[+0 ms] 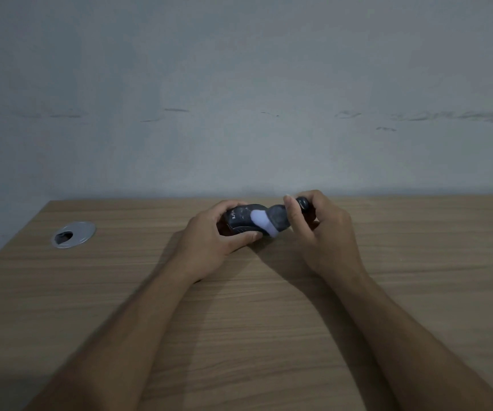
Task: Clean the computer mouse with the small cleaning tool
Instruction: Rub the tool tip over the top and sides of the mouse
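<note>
My left hand (209,241) grips a dark computer mouse (241,221) and holds it just above the wooden desk (269,321), fingers over its far side and thumb under its near edge. My right hand (319,232) is closed around a small cleaning tool (278,222) with a dark handle, a grey rounded head and a pale pad. The pad presses against the right end of the mouse. Much of the tool's handle is hidden inside my fist; only its dark tip shows above my fingers.
A round metal cable grommet (73,234) is set into the desk at the far left. A plain grey wall (239,99) rises directly behind the desk's back edge. The desk's left edge runs diagonally at the left.
</note>
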